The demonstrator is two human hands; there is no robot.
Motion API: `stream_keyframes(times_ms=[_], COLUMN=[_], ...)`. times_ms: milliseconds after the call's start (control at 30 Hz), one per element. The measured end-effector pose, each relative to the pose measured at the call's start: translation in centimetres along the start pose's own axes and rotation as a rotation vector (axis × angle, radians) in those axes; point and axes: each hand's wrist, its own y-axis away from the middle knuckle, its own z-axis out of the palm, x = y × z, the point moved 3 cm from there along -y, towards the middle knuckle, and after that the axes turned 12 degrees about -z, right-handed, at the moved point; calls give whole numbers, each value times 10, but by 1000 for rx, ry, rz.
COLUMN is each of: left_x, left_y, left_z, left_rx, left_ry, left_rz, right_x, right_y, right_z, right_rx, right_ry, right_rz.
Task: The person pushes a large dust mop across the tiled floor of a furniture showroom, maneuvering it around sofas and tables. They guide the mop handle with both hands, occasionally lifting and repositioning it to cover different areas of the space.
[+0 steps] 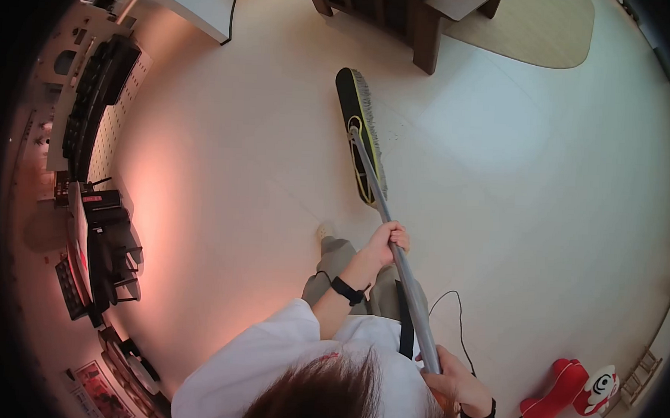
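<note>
A broom with a long grey handle (414, 306) reaches from the person's body up to a black and yellow head (359, 135) with grey bristles on its right side, lying on the pale floor. Wrapped round the middle of the handle is my left hand (389, 243), with a black band on its wrist. My right hand (451, 378) grips the handle near its lower end, beside the body, and also has a black wristband. Small dark specks (395, 125) lie on the floor to the right of the bristles.
Dark wooden furniture (425, 41) and a beige rug (537, 31) are at the top. A white counter corner (201, 16) juts in at upper left. Black chairs (116, 252) line the left side. A red cushion (555, 390) and a thin black cable (461, 319) are at lower right.
</note>
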Motion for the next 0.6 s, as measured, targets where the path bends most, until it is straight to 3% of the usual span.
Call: stream_keyframes(times_ms=[67,167,333,467,600], left_x=[43,129,297,432,519], left_y=[33,85,171,219,225], left_z=[1,4,3,-9,-10], left_rx=[27,65,128,265,405], left_ry=[-8,30,123,138,144], left_rz=[55,114,148,192,232], right_x=[4,-47,-102,-135,-156], right_y=[-39,-105,-259,-392,-479], right_z=[21,63,125,172,174], right_rx=[-33,-120,-306,-245,-249], right_ry=[-13,-279,-488,-545,-590], right_rz=[-163,-39,-103,-121,-92])
